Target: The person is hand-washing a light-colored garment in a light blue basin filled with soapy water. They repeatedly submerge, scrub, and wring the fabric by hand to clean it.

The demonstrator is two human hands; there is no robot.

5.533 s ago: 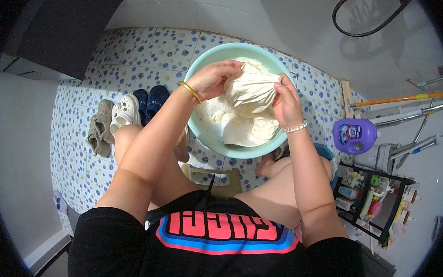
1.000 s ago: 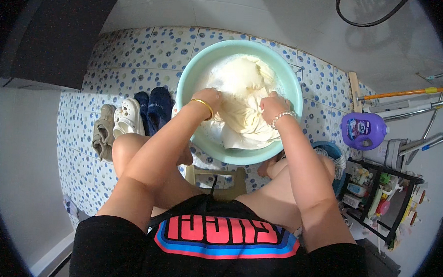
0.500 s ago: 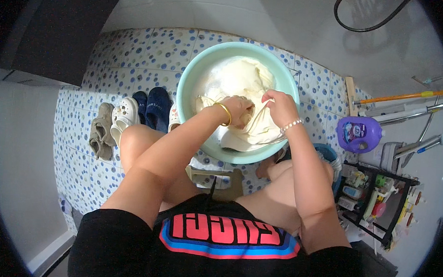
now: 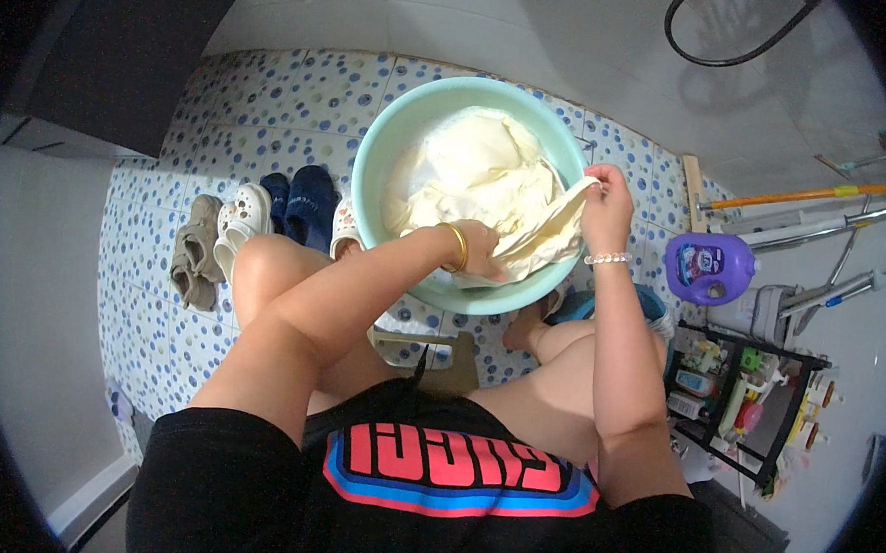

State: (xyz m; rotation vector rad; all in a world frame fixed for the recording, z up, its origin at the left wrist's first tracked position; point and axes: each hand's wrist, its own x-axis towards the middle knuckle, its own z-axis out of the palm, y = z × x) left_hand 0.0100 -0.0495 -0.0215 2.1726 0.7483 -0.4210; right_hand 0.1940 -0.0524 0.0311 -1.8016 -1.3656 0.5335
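A wide mint-green basin [image 4: 371, 163] stands on the floor in front of me. In it lies a wet, crumpled pale-yellow cloth garment [image 4: 484, 154], its exact kind hard to make out among the folds. At the right rim, my right hand [image 4: 608, 200] pinches an edge of the garment and holds it raised, stretched in a slanting fold. My left hand [image 4: 479, 250], with a gold bangle at the wrist, is closed on the garment's near part, low inside the basin; its fingertips are partly hidden.
Left of the basin are navy slippers [image 4: 311, 210], white clogs [image 4: 242, 228] and beige shoes [image 4: 198, 254]. On the right are a purple detergent bottle [image 4: 709, 268], a blue bucket [image 4: 652, 305], a black rack of bottles [image 4: 742, 397] and an orange pole [image 4: 798, 195]. A small stool [image 4: 448, 367] is beneath me.
My right hand has moved right and up to the basin's rim, drawing the garment's edge out taut. My left hand has shifted slightly nearer to me.
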